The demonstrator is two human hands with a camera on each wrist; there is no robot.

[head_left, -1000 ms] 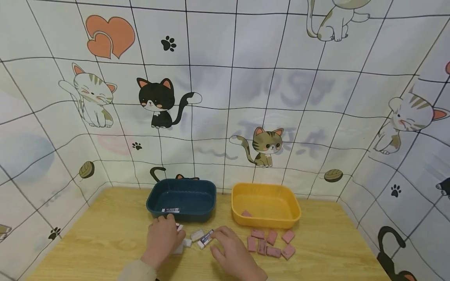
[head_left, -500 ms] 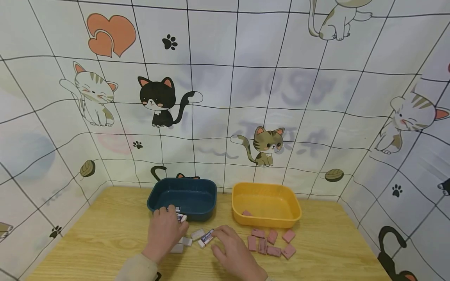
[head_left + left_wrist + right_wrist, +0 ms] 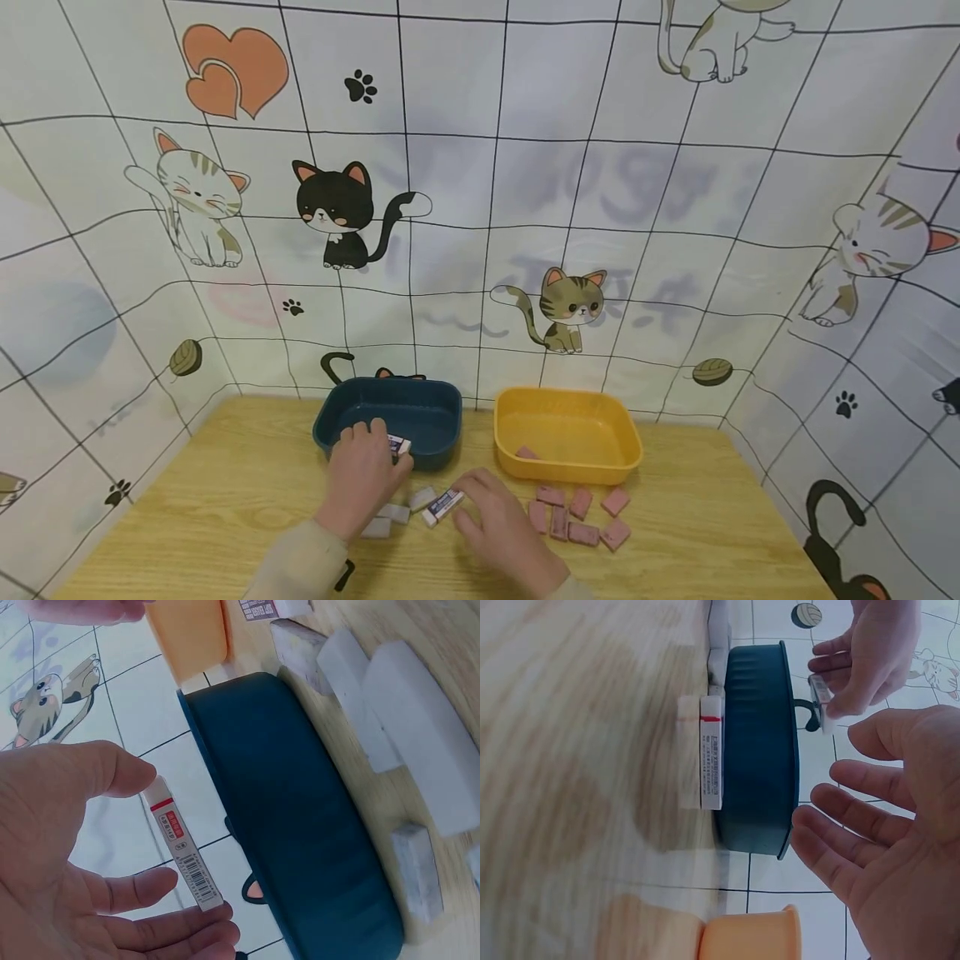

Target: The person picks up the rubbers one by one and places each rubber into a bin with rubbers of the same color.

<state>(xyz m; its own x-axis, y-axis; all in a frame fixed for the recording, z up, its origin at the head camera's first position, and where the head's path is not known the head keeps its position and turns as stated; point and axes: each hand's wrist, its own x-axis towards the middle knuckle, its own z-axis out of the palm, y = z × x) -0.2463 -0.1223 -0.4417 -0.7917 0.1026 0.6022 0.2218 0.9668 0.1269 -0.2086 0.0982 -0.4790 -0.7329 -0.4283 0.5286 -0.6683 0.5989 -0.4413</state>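
Observation:
My left hand [image 3: 365, 471] holds a sleeved white eraser [image 3: 398, 445] over the near rim of the dark blue tray [image 3: 442, 454]. In the left wrist view the eraser [image 3: 184, 847] is pinched between thumb and fingers, beside the tray [image 3: 277, 795]. My right hand [image 3: 498, 525] hovers with relaxed fingers, nothing held, beside another sleeved eraser [image 3: 443, 507] on the table. That eraser [image 3: 712, 754] also shows in the right wrist view, apart from the hand [image 3: 885, 817]. Several plain white blocks [image 3: 377, 527] lie near my left wrist.
To the right stands a yellow tray [image 3: 567, 475] with a pink block [image 3: 527, 453] inside. Several pink blocks [image 3: 583, 534] lie in front of it on the wooden table [image 3: 697, 517]. A cat-patterned sheet [image 3: 450, 183] rises behind and at both sides.
My left hand has moved forward and slightly right, carrying the sleeved eraser from the white blocks up to the blue tray. My right hand has barely moved.

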